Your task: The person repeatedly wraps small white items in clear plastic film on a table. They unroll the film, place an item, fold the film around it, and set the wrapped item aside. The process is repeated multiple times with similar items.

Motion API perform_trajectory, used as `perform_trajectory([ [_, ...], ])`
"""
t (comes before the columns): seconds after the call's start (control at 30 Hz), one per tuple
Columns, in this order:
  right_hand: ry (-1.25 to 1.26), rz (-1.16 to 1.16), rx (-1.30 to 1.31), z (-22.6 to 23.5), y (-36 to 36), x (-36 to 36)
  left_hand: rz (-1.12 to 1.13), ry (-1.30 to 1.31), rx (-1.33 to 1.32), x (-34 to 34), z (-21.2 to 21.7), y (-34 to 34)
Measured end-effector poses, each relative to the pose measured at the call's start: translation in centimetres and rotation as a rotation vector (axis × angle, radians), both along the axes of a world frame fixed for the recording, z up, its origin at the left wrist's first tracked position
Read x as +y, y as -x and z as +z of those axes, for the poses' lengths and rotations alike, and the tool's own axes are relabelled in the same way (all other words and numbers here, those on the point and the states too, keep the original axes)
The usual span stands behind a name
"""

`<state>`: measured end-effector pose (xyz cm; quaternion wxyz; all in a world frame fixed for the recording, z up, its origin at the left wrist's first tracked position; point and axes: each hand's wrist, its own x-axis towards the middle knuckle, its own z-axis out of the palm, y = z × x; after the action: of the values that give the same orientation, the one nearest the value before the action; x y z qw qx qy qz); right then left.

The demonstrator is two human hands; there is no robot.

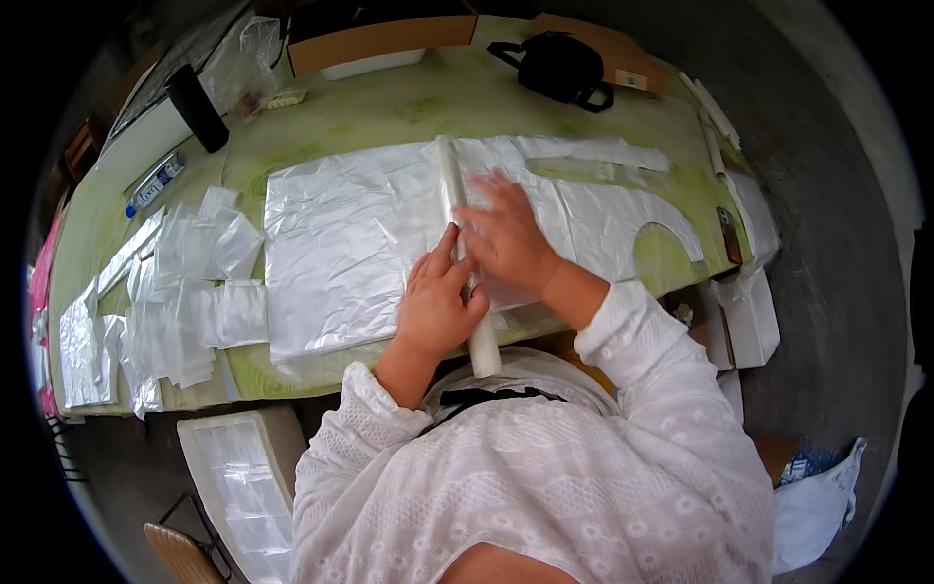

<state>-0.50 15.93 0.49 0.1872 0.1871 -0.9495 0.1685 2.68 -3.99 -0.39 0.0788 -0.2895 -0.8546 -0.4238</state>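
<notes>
A long whitish roll (484,355), perhaps a tube wound with plastic film, lies across flat white plastic bags and juts past the table's near edge. My left hand (438,307) rests on the bags against the roll's left side, fingers stretched out, the index fingertip on the roll. Just right of the roll is my right hand (511,238), fingers apart and slightly blurred; whether it touches the roll I cannot tell. Left of the roll spreads a wrinkled plastic sheet (331,234). To its right, a bag's handle end (603,219) with cut-out openings lies flat.
Small folded plastic packets (175,302) lie in piles at the left. Behind them are a plastic bottle (156,183) and a black cylinder (197,109). A cardboard box (384,44) and a black bag (559,68) sit at the back. A phone (728,234) lies near the right edge.
</notes>
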Motion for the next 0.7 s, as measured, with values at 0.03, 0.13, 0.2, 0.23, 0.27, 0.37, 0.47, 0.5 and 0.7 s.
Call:
perform_trajectory([
  [0.03, 0.029, -0.154, 0.002, -1.1, 0.9, 1.1, 0.002, -0.02, -0.026, -0.1, 0.3, -0.1],
  [0.13, -0.134, -0.454, -0.35, -0.1, 3.2, 3.0, 0.018, -0.022, 0.028, -0.1, -0.2, -0.1],
  [0.2, -0.149, -0.524, -0.425, 0.3, 4.4, 3.4, 0.015, -0.02, 0.029, -0.2, 0.0, 0.0],
  [0.23, -0.138, -0.559, -0.437, 0.2, 5.0, 3.4, 0.011, -0.013, 0.023, -0.2, 0.0, 0.0],
  [0.27, -0.127, -0.593, -0.45, 0.1, 5.5, 3.4, 0.007, -0.005, 0.018, -0.2, 0.1, -0.1],
  [0.37, -0.086, -0.661, -0.49, 0.5, 7.2, 3.3, 0.028, -0.012, 0.065, -0.3, -0.3, 0.0],
  [0.47, -0.022, -0.707, -0.428, -1.0, 8.1, 4.6, 0.021, -0.024, 0.056, 0.0, -0.7, 0.1],
  [0.5, 0.029, -0.635, -0.317, -1.7, 7.8, 5.3, 0.009, -0.023, 0.033, 0.1, -0.7, 0.1],
  [0.7, 0.31, 0.106, 0.022, 1.5, 0.5, -1.6, 0.026, -0.009, -0.021, -0.2, -0.8, 0.0],
])
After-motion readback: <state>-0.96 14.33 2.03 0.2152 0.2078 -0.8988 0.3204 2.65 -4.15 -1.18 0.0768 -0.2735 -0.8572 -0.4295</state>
